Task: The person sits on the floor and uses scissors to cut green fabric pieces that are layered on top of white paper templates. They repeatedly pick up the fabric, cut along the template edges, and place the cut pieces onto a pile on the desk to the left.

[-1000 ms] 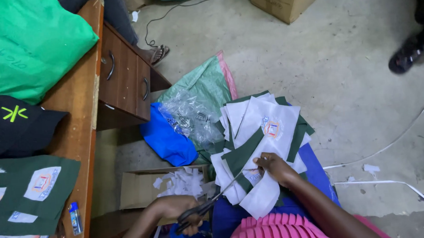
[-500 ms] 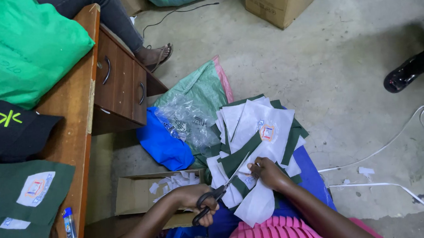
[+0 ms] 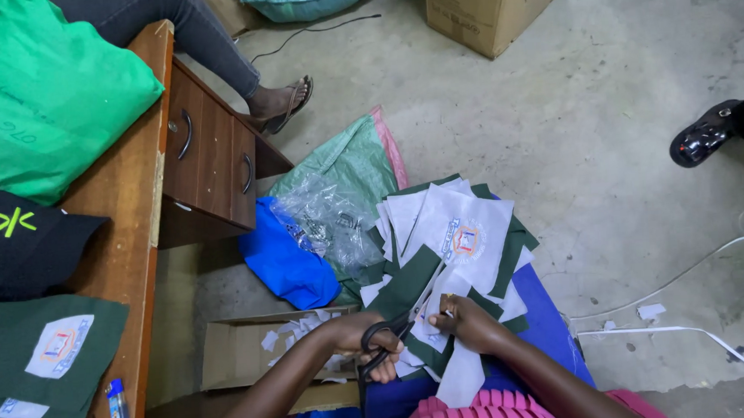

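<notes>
Low in the middle of the frame, the person's left hand has its fingers clenched through the dark handles of a pair of scissors, whose blades run up and to the right into a stack of fabric pieces. The right hand lies just right of the blades, its fingers pinching the edge of a white and dark green piece, apparently to keep the cloth taut where the blades meet it. Both forearms come up from the bottom edge and angle inward, so the hands nearly touch over the lap, above a pink pleated garment.

The stack fans out toward the centre of the frame, white badge patches uppermost, resting on a blue cloth that keeps it off the concrete floor. Just left of it sit a crumpled clear plastic bag and a blue bag on a green woven sack. Below the left forearm an open cardboard box holds small white offcuts, seemingly placed to catch trimmings.

Along the left edge, a wooden bench with drawers carries a green bag, a black cap and more green pieces with patches. Another person's sandalled foot shows at upper centre, and a black shoe at the right edge.
</notes>
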